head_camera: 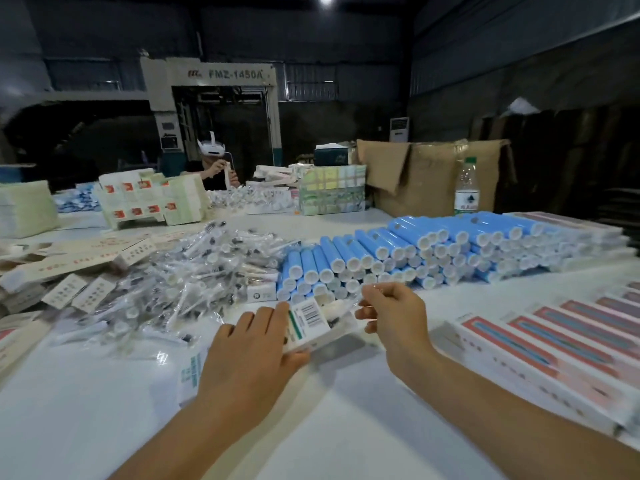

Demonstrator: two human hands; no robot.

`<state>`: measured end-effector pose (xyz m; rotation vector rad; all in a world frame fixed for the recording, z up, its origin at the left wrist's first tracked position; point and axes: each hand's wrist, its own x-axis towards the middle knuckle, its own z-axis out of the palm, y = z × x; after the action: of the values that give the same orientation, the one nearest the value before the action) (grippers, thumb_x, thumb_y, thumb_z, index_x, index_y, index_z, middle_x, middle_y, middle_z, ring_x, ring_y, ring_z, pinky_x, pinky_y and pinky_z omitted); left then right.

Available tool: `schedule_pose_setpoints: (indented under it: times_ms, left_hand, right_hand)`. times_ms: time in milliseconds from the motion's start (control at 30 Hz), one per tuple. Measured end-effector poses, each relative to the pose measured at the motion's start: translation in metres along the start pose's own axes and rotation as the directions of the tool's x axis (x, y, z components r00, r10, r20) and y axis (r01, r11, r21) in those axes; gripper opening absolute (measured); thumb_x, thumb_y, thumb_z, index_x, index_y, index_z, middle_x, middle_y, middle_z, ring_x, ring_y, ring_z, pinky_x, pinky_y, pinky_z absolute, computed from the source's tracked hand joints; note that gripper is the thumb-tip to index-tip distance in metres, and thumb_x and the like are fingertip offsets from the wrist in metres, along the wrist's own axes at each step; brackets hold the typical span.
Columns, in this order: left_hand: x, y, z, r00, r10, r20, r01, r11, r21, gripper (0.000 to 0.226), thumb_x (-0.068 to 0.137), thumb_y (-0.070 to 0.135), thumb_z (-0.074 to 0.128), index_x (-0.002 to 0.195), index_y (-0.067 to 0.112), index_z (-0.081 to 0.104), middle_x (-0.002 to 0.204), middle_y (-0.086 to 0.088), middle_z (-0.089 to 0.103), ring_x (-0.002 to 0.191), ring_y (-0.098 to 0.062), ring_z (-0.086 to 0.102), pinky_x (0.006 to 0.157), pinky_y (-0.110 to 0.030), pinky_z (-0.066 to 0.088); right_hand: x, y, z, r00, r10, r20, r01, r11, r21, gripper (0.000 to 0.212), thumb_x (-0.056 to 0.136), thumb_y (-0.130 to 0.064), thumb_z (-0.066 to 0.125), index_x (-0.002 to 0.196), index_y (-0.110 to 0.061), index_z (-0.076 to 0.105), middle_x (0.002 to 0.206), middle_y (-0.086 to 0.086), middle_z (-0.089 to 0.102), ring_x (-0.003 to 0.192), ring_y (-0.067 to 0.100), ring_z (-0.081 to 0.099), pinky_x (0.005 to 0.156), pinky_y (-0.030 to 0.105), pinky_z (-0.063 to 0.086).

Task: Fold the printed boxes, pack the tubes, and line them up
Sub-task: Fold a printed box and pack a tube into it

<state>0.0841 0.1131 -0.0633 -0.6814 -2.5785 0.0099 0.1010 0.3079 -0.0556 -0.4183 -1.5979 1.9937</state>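
On the white work table point(86, 403), the far left holds loose flat printed cardboard box blanks point(79, 258), beige with red lettering, spread in a slanting heap. Behind them stands a tall stack of pale green and white flat cartons point(152, 199) with red squares. Next to the right lies a wide pile of small items sealed in clear plastic sleeves point(204, 271), tumbled loosely over the table. Near the middle, the left hand point(242, 362) grips a white printed box point(311, 323) with a barcode label and a green stripe, fingers on its top face and thumb under its near edge; the box is lifted slightly off the table and tilted, its open end turned toward the right. The right hand point(391, 313) is at that open end, fingertips pinched on something thin and clear there; what exactly it pinches cannot be made out. Just behind the hands, blue tubes with white caps point(398, 251) are stacked on their sides in a long bank, caps facing the camera. Behind that bank, an open brown cardboard carton point(433, 174) stands with its flaps up, contents hidden, and a clear plastic water bottle point(467, 188) with a green cap stands beside it. Along the right edge, finished white boxes with pink and blue print point(554, 348) lie side by side in a row.
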Motion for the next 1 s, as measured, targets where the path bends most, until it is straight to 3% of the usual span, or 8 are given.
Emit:
schedule_pose_setpoints:
  times_ms: [200, 333, 467, 633, 700, 767, 867, 1000]
  left_hand:
    - [0.001, 0.009, 0.000, 0.999, 0.038, -0.025, -0.037, 0.999, 0.037, 0.085, 0.080, 0.074, 0.000, 0.148, 0.025, 0.008, 0.137, 0.013, 0.036, 0.119, -0.011, 0.038, 0.090, -0.027, 0.030]
    - [0.004, 0.008, 0.002, 0.999, -0.016, -0.031, 0.016, 1.000, -0.013, 0.079, 0.087, 0.068, 0.018, 0.149, 0.021, 0.015, 0.139, 0.007, 0.040, 0.120, -0.016, 0.041, 0.091, -0.030, 0.033]
    - [0.003, 0.008, 0.000, 0.999, -0.005, -0.053, 0.004, 1.000, -0.020, 0.081, 0.084, 0.068, 0.015, 0.149, 0.020, 0.020, 0.135, 0.005, 0.044, 0.117, -0.018, 0.044, 0.089, -0.031, 0.035]
    - [0.003, 0.010, 0.001, 0.996, 0.009, -0.090, -0.009, 1.000, 0.000, 0.077, 0.087, 0.068, 0.018, 0.148, 0.022, 0.011, 0.138, 0.010, 0.037, 0.121, -0.013, 0.038, 0.091, -0.028, 0.032]
    - [0.004, 0.011, 0.001, 0.996, 0.002, -0.088, -0.004, 1.000, -0.014, 0.076, 0.089, 0.066, 0.022, 0.149, 0.021, 0.013, 0.138, 0.008, 0.038, 0.120, -0.014, 0.039, 0.091, -0.028, 0.031]
    - [0.003, 0.011, 0.000, 0.996, -0.006, -0.086, 0.005, 1.000, -0.011, 0.075, 0.089, 0.066, 0.023, 0.149, 0.021, 0.014, 0.138, 0.008, 0.038, 0.121, -0.014, 0.039, 0.091, -0.028, 0.031]
    - [0.003, 0.004, 0.000, 0.992, -0.046, -0.116, 0.043, 0.999, -0.024, 0.073, 0.089, 0.067, 0.022, 0.147, 0.023, 0.013, 0.136, 0.009, 0.038, 0.121, -0.014, 0.038, 0.091, -0.028, 0.031]
    - [0.005, -0.001, -0.002, 0.982, -0.133, -0.132, 0.124, 0.989, -0.079, 0.070, 0.091, 0.064, 0.027, 0.146, 0.023, 0.012, 0.140, 0.007, 0.034, 0.127, -0.014, 0.034, 0.096, -0.030, 0.032]
  right_hand:
    - [0.002, -0.003, -0.001, 0.992, -0.035, -0.123, 0.038, 0.999, 0.028, 0.012, 0.088, -0.014, 0.065, 0.081, -0.009, 0.057, 0.068, -0.001, 0.065, 0.043, -0.002, 0.053, 0.046, 0.011, 0.040]
    - [-0.006, 0.002, 0.002, 0.994, -0.058, -0.095, 0.052, 0.997, -0.065, 0.017, 0.088, -0.021, 0.065, 0.078, -0.014, 0.055, 0.068, -0.008, 0.065, 0.049, -0.008, 0.052, 0.053, 0.016, 0.037]
    - [-0.009, -0.001, 0.001, 0.991, -0.076, -0.110, 0.064, 0.992, -0.106, 0.017, 0.088, -0.021, 0.065, 0.077, -0.014, 0.055, 0.075, -0.002, 0.067, 0.063, 0.004, 0.053, 0.057, 0.018, 0.037]
    - [-0.023, 0.006, 0.011, 0.986, -0.152, 0.065, 0.163, 0.958, -0.234, 0.017, 0.088, -0.024, 0.063, 0.073, -0.018, 0.061, 0.100, 0.006, 0.061, 0.092, 0.017, 0.056, 0.084, 0.032, 0.047]
    - [-0.028, 0.005, 0.014, 0.968, -0.135, 0.212, 0.186, 0.953, -0.240, 0.014, 0.094, -0.032, 0.054, 0.086, -0.028, 0.065, 0.120, 0.003, 0.053, 0.106, 0.010, 0.056, 0.093, 0.031, 0.048]
    - [-0.032, 0.002, 0.015, 0.941, -0.098, 0.325, 0.168, 0.966, -0.196, 0.017, 0.097, -0.041, 0.044, 0.105, -0.039, 0.059, 0.129, -0.001, 0.043, 0.098, -0.011, 0.057, 0.083, 0.012, 0.049]
    - [-0.033, 0.000, 0.008, 0.934, -0.226, 0.278, 0.291, 0.931, -0.219, 0.018, 0.097, -0.034, 0.048, 0.092, -0.041, 0.064, 0.126, -0.014, 0.047, 0.116, -0.009, 0.043, 0.102, 0.019, 0.035]
    - [-0.040, 0.001, 0.005, 0.873, -0.431, 0.227, 0.485, 0.810, -0.330, 0.019, 0.091, -0.015, 0.058, 0.091, -0.034, 0.061, 0.103, -0.017, 0.052, 0.097, -0.003, 0.049, 0.081, 0.011, 0.036]
